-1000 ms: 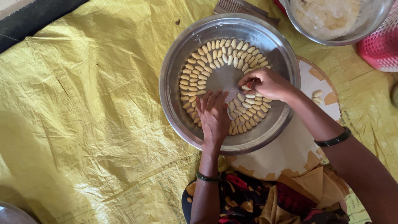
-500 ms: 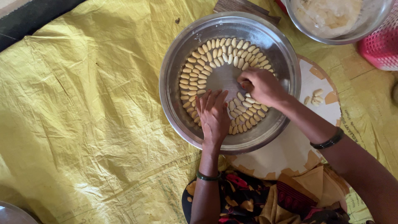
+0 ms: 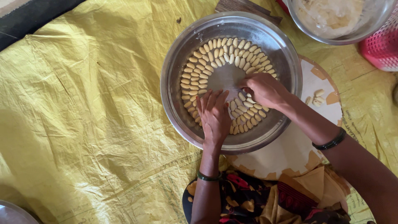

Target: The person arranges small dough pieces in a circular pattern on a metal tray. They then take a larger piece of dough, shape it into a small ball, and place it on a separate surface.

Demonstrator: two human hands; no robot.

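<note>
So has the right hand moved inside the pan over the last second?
Yes. The right hand has slid slightly toward the bare middle of the pan, away from the rim on its side; the left hand stays put.

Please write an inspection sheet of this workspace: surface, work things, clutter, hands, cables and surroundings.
Surface: crumpled yellow sheet covers the floor.
Job's things: steel bowl holds rings of small ridged dough pieces; its centre is bare.
Clutter: round board under the bowl's right edge carries a few spare pieces.
Hands: left hand lies flat on the pieces; right hand pinches at the inner ring.
Cables: nothing seen.
Surroundings: second steel bowl with pale dough, pink basket, dark mat.
</note>
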